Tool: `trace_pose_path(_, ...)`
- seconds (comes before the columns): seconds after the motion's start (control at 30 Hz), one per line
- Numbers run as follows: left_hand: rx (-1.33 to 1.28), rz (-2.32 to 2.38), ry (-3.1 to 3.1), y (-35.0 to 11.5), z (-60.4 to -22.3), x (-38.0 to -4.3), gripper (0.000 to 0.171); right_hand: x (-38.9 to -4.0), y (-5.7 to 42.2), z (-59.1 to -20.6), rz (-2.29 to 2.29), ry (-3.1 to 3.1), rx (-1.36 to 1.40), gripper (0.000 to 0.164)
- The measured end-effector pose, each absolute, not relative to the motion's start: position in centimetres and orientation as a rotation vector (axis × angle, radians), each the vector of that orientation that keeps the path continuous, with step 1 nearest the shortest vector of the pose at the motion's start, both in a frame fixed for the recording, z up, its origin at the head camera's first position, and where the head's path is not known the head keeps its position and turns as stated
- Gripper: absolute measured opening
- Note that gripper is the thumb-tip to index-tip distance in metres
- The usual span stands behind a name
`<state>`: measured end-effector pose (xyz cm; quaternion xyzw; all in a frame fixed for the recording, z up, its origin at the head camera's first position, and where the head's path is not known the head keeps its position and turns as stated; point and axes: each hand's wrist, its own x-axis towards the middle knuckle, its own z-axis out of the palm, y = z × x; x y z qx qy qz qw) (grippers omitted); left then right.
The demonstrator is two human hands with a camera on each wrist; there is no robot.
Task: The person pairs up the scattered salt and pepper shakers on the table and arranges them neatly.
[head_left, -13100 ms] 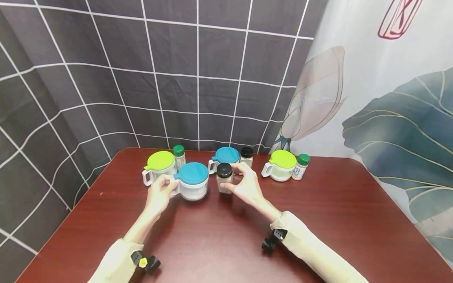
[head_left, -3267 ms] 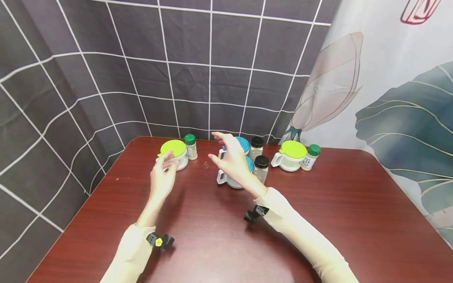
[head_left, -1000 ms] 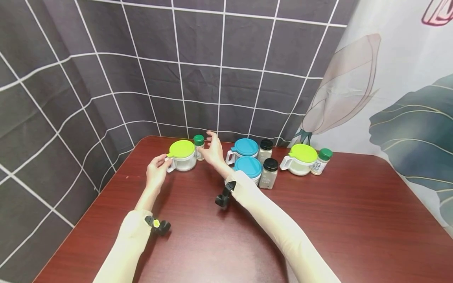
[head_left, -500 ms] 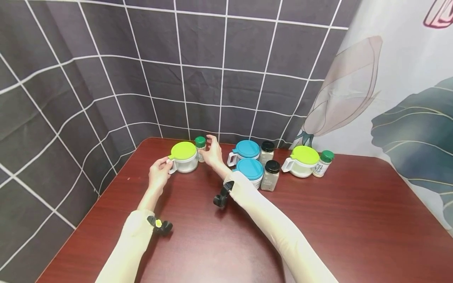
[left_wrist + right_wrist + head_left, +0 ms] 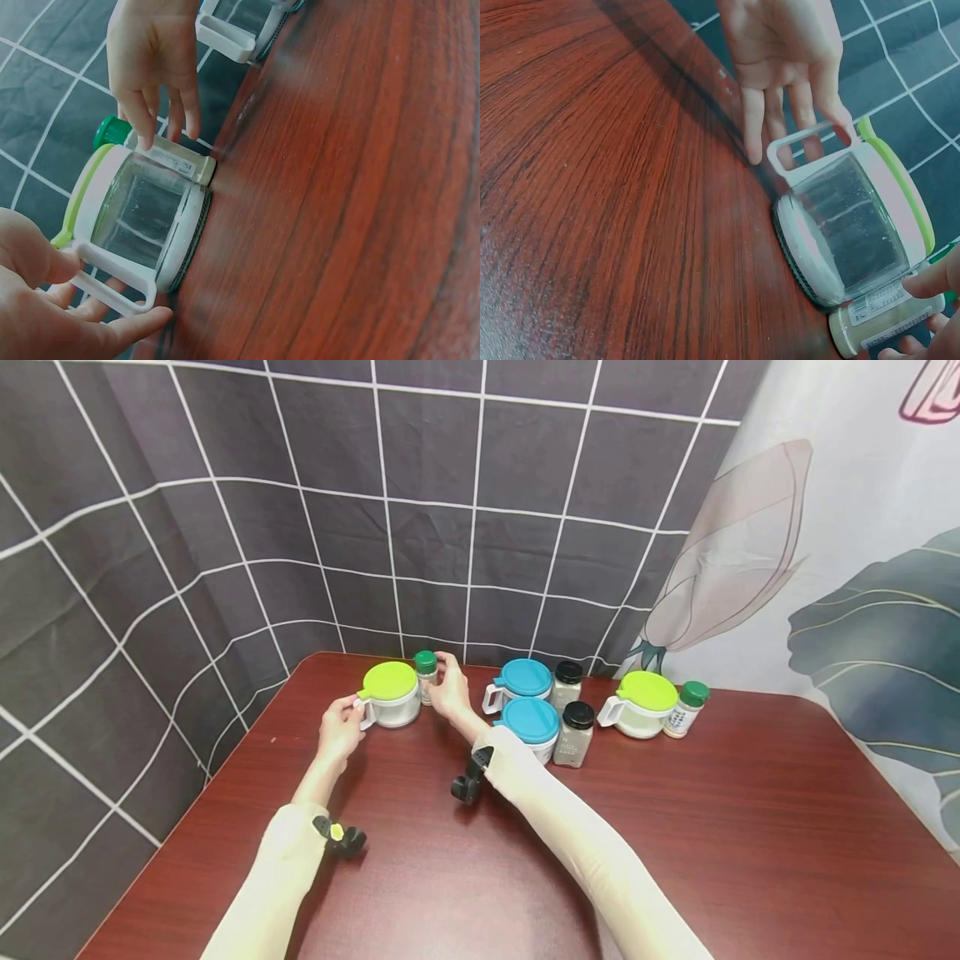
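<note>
At the table's back left, my left hand (image 5: 339, 728) pinches the white handle of a clear seasoning jar (image 5: 396, 711) with a lime-green lid. In the left wrist view the thumb lies on the handle's top and the fingers behind it. Right beside that jar stands a green-capped spice shaker (image 5: 427, 685). My right hand (image 5: 452, 692) holds the shaker's side, thumb toward the jar, fingers on the far side. The right wrist view shows the shaker (image 5: 885, 321) upright against the jar (image 5: 855, 225), both bases on the table.
To the right stand two blue-lidded jars (image 5: 529, 720), one behind the other, with two black-capped shakers (image 5: 573, 745) beside them. Farther right are another lime-lidded jar (image 5: 642, 714) and green-capped shaker (image 5: 683, 714). A dark grid-patterned curtain (image 5: 435, 535) hangs behind the red-brown table (image 5: 420, 860).
Both hands earlier moved from the blue-lidded jar and black-capped shaker, now in the middle group, to the left pair. In the last half second the right fingers have closed on the green-capped shaker.
</note>
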<state>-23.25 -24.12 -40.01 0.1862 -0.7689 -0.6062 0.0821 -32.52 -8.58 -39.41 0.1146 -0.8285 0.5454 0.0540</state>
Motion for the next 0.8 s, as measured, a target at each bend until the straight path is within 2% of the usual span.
trace_pose_path(0.53,0.507,-1.663,-2.396,-24.6,-40.2,-22.7,0.04,-32.4,-8.6,-39.7,1.548,-2.562,0.346,0.057)
trace_pose_path(0.8,0.431,-1.665,-2.439,-25.5,-40.0,-22.2,0.038,-31.9,-8.8,-39.5,1.582,-2.59,0.33,0.051)
